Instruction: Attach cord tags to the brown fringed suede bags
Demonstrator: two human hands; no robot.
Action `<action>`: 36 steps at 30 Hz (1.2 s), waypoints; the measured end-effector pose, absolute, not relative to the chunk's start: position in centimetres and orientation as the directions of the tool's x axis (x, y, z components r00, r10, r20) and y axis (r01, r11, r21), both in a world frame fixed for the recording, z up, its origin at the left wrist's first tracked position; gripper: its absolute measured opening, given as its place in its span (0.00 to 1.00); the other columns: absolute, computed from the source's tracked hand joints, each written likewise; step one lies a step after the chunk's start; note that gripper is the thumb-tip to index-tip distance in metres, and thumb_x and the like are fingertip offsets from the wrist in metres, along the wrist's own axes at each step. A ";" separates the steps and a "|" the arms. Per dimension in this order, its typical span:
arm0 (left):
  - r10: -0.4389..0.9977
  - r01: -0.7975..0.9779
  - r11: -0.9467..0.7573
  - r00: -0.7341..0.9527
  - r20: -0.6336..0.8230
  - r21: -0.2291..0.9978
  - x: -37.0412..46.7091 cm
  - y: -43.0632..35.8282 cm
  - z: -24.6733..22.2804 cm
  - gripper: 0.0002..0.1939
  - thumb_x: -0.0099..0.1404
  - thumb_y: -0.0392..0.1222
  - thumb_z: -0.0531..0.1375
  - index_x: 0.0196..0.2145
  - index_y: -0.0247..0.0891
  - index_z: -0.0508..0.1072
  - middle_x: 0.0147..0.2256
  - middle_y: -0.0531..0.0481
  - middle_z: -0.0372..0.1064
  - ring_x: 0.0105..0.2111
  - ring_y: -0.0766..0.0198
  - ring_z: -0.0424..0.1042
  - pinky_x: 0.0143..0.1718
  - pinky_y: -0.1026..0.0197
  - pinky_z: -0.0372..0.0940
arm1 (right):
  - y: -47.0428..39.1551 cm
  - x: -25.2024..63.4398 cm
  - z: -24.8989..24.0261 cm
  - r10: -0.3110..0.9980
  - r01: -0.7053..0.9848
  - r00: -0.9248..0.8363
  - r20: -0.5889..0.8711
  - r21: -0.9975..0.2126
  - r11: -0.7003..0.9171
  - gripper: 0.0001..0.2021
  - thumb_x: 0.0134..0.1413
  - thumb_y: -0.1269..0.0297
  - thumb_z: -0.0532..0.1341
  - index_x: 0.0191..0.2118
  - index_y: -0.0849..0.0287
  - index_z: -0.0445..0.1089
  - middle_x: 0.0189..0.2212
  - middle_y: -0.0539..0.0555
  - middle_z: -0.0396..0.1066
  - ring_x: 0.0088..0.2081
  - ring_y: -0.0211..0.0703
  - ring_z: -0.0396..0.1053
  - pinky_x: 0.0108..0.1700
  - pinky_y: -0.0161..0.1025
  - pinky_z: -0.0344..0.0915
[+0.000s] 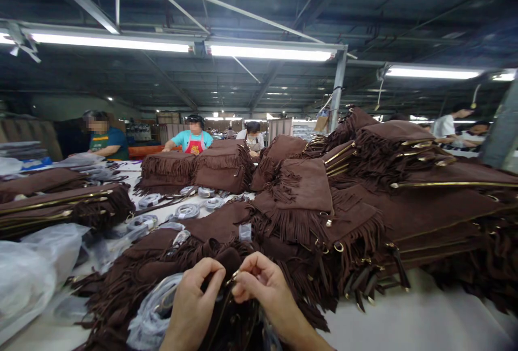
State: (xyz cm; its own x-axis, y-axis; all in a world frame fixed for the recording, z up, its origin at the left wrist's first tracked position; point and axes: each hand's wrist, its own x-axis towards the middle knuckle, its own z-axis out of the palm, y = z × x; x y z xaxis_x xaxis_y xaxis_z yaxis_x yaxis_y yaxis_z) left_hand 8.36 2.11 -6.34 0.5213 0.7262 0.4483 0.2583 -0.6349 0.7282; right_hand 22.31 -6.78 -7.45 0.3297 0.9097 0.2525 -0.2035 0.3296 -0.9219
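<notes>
Your two hands meet low in the middle: your left hand [194, 302] and right hand [261, 286] are both pinched shut on one brown fringed bag [218, 265], fingertips almost touching at a small gold clasp [233, 275] on its top edge. That bag lies at the near edge of the white table [404, 324], on top of a heap of the same bags. The bags are too many and too overlapped to count; you can make out one big pile [404, 200] to your right, two stacks [194, 170] farther back and another stack [56, 205] at left. Several coiled straps in clear wrap [188, 211] lie between the stacks; their number is unclear. One more wrapped bundle [151, 313] sits just under your left wrist, partly hidden. A clear plastic bag [28, 270] is cut off at the left edge. Three people [194, 138] work at the far side, and at least one more behind the right pile, mostly hidden.
</notes>
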 end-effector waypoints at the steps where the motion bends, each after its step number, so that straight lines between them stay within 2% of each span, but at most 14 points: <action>1: 0.729 0.226 -0.614 0.530 0.434 0.756 8.3 2.1 -6.2 0.13 0.65 0.48 0.54 0.28 0.41 0.72 0.27 0.54 0.73 0.31 0.60 0.72 0.36 0.61 0.64 | -7.0 22.5 -7.3 0.913 -0.265 0.316 0.260 -0.899 0.348 0.19 0.44 0.53 0.73 0.33 0.60 0.68 0.29 0.51 0.74 0.31 0.39 0.75 0.35 0.35 0.72; 3: 0.732 0.158 -0.568 0.547 0.407 0.808 8.3 2.0 -5.9 0.13 0.64 0.49 0.54 0.28 0.41 0.73 0.28 0.53 0.74 0.31 0.59 0.73 0.36 0.62 0.65 | -7.2 22.8 -7.2 0.915 -0.300 0.301 0.267 -0.884 0.357 0.19 0.43 0.54 0.75 0.35 0.60 0.71 0.34 0.52 0.76 0.36 0.42 0.77 0.39 0.36 0.73; 4: 0.731 0.130 -0.549 0.553 0.400 0.825 8.3 1.9 -5.7 0.13 0.64 0.49 0.55 0.27 0.41 0.73 0.27 0.53 0.73 0.30 0.60 0.73 0.35 0.62 0.65 | -7.2 22.9 -7.2 0.917 -0.282 0.300 0.263 -0.894 0.349 0.19 0.44 0.53 0.75 0.35 0.60 0.72 0.33 0.53 0.77 0.36 0.43 0.78 0.39 0.36 0.73; 7: 0.712 0.085 -0.538 0.579 0.398 0.839 8.3 1.7 -5.7 0.13 0.62 0.48 0.56 0.25 0.40 0.72 0.23 0.54 0.70 0.26 0.62 0.70 0.31 0.64 0.64 | -6.8 22.8 -7.7 0.909 -0.177 0.332 0.251 -0.930 0.321 0.21 0.42 0.46 0.74 0.30 0.62 0.75 0.25 0.54 0.77 0.30 0.44 0.78 0.35 0.38 0.75; 10: 0.670 0.067 -0.545 0.634 0.385 0.836 8.4 1.7 -6.1 0.12 0.61 0.47 0.57 0.24 0.39 0.73 0.23 0.53 0.70 0.26 0.62 0.69 0.30 0.65 0.63 | -6.4 22.6 -8.1 0.894 -0.153 0.373 0.247 -0.934 0.322 0.25 0.37 0.42 0.74 0.30 0.62 0.77 0.22 0.54 0.77 0.26 0.44 0.77 0.31 0.37 0.75; 14: 0.644 0.066 -0.549 0.668 0.372 0.833 8.5 1.7 -6.6 0.13 0.63 0.47 0.57 0.24 0.39 0.73 0.24 0.53 0.71 0.27 0.62 0.69 0.31 0.65 0.63 | -6.5 22.7 -8.2 0.889 -0.131 0.380 0.254 -0.937 0.324 0.25 0.40 0.41 0.72 0.31 0.62 0.77 0.20 0.53 0.76 0.23 0.41 0.75 0.29 0.34 0.74; 20: 0.636 0.077 -0.580 0.665 0.392 0.811 8.5 1.4 -6.6 0.13 0.63 0.45 0.57 0.24 0.39 0.73 0.24 0.53 0.70 0.27 0.63 0.69 0.31 0.65 0.62 | -6.7 22.9 -7.7 0.887 0.023 0.362 0.287 -0.954 0.299 0.25 0.45 0.40 0.69 0.29 0.62 0.75 0.18 0.48 0.70 0.19 0.37 0.71 0.25 0.30 0.70; 27: 0.612 0.109 -0.634 0.676 0.411 0.766 8.5 1.7 -6.9 0.12 0.63 0.44 0.56 0.24 0.39 0.73 0.24 0.53 0.71 0.27 0.62 0.70 0.30 0.64 0.62 | -7.0 22.8 -7.4 0.882 0.121 0.347 0.319 -0.948 0.295 0.18 0.51 0.48 0.67 0.27 0.61 0.73 0.18 0.46 0.67 0.18 0.35 0.68 0.23 0.29 0.64; 33: 0.623 0.155 -0.649 0.670 0.403 0.745 8.6 1.4 -7.1 0.12 0.64 0.43 0.54 0.24 0.39 0.70 0.24 0.53 0.69 0.26 0.62 0.69 0.30 0.64 0.61 | -7.1 22.9 -7.3 0.893 0.136 0.333 0.304 -0.952 0.273 0.15 0.53 0.53 0.65 0.28 0.61 0.72 0.17 0.47 0.68 0.19 0.36 0.68 0.25 0.30 0.64; 36: 0.616 0.163 -0.661 0.675 0.406 0.732 8.7 1.4 -7.3 0.12 0.64 0.43 0.54 0.24 0.39 0.69 0.24 0.53 0.69 0.26 0.62 0.68 0.29 0.64 0.60 | -7.1 22.9 -7.3 0.882 0.202 0.321 0.345 -0.935 0.292 0.11 0.55 0.59 0.63 0.28 0.62 0.72 0.19 0.47 0.67 0.20 0.36 0.69 0.25 0.30 0.63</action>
